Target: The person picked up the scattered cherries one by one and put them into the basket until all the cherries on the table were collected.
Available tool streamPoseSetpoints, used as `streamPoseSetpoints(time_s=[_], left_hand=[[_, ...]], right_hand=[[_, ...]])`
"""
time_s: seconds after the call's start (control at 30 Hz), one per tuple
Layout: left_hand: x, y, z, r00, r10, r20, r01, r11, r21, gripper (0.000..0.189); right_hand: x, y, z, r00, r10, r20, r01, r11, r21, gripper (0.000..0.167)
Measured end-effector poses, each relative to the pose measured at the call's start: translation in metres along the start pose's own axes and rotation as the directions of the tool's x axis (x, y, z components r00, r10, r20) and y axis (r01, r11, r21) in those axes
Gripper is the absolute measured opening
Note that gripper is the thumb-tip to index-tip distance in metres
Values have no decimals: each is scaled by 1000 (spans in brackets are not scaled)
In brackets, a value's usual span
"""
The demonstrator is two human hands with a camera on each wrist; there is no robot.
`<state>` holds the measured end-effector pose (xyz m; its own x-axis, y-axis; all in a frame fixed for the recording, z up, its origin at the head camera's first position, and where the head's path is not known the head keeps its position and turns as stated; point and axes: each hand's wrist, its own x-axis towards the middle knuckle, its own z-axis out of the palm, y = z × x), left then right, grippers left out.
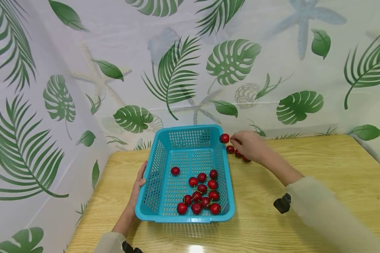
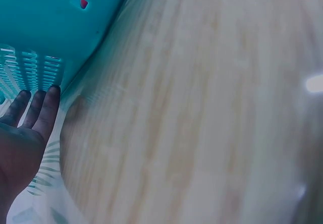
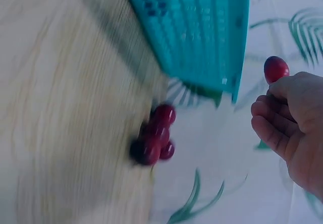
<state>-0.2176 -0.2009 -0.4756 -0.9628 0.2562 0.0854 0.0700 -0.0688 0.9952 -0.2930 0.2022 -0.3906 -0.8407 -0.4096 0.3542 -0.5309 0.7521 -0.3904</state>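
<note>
Basket (image 1: pixel 222 182) with perhaps twelve cherries (image 1: pixel 202 196)

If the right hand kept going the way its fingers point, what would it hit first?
Probably the basket: the right hand, pinching a cherry, points left at its far right corner. Depth is unclear, so it might pass over the rim.

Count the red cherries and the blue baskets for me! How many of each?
Small round red cherries: 17 in view (13 in the basket, 3 on the wooden table, 1 pinched by the right hand)
Turquoise slotted plastic basket: 1
Total: 18
</note>
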Motion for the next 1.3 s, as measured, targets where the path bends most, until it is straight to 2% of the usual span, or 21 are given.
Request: streamPoseSetpoints(time_s=[0.1,0.23,0.37,0.53,0.67,0.8,1.0,1.13,1.3], left_hand=[[1,0,0,1000,-2,2,2,1000,-5,68],[2,-1,0,1000,2,7,-2,1000,-10,68],[1,-3,-1,1000,10,6,-10,1000,-4,68],[2,-5,-2,1000,22,-1,-22,1000,11,68],[3,-6,-2,1000,27,5,-27,1000,-8,68],[4,-6,-1,1000,23,14,-23,999,-36,69],[2,-3,0,999,33,19,-32,999,-31,68],[1,-1,1,999,30,17,-30,999,-27,68],[1,-3,-2,999,33,11,-33,999,-20,69]], right_hand=[[6,-13,9,998,-64,-16,64,998,0,12],[11,-31,23,992,-124,1,124,992,-28,11],[15,-45,37,986,-159,46,163,982,-93,10],[24,-60,52,974,-188,125,208,963,-172,18],[32,-69,62,966,-164,202,207,954,-218,27],[37,-74,73,953,-95,288,166,958,-233,31],[38,-74,86,913,8,407,126,946,-300,32],[35,-74,90,893,22,449,157,921,-358,26],[33,-77,91,884,6,468,197,902,-385,23]])
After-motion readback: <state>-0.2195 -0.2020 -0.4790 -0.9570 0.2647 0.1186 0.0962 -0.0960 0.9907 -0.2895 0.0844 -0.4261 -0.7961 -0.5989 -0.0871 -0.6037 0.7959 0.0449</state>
